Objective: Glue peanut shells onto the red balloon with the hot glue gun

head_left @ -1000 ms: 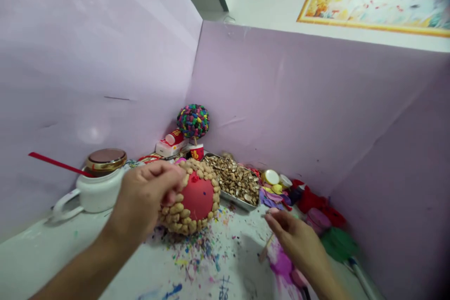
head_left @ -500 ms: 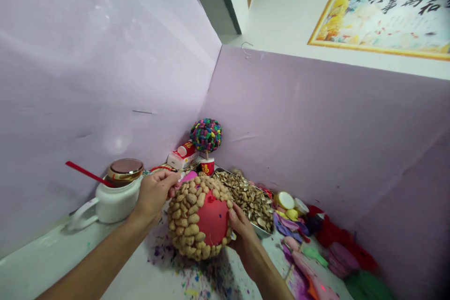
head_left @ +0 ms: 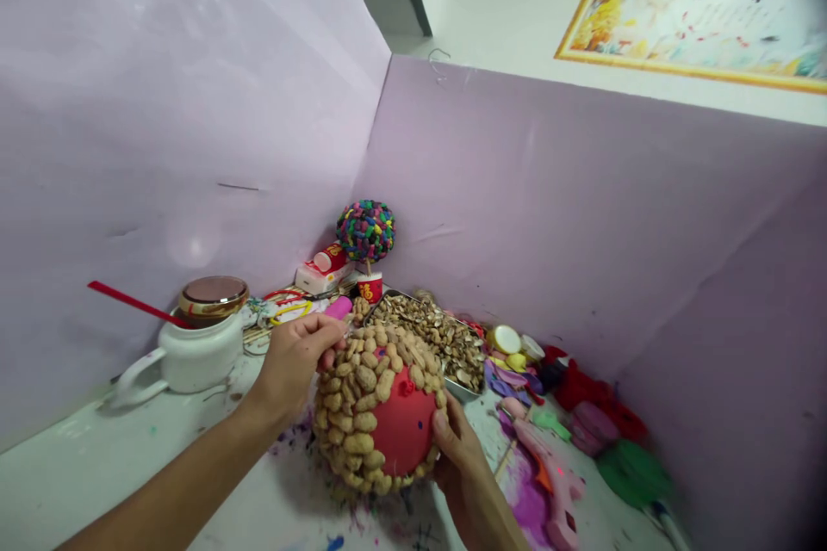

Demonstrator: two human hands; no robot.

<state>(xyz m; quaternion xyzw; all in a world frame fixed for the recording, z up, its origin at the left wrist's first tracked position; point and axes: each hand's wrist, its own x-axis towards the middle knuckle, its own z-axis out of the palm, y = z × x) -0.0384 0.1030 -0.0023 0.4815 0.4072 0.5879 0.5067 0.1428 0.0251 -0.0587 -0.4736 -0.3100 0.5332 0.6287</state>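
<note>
Plainly, the right hand (head_left: 465,456) is grasping the round red balloon covered with tan peanut shells (head_left: 394,430), its thumb pressed along the near right edge and its fingers out of sight behind. Up at the ball's upper left edge, the left hand (head_left: 301,357) has its fingertips drawn in close; whether they pinch anything or touch the shells cannot be made out. The ball is front and centre, low over the white tabletop (head_left: 258,499), its bare red patch turned towards the right hand; contact with the surface below is unclear. Just behind it, the rectangular metal tray heaped with shell pieces (head_left: 445,344) limits reach away from the person. To the right, near the right hand, lies a pink plastic gun-shaped tool (head_left: 565,486). On the left, a stretch of tabletop separates the ball from a rounded white mug (head_left: 200,362), with the left forearm crossing it.
</note>
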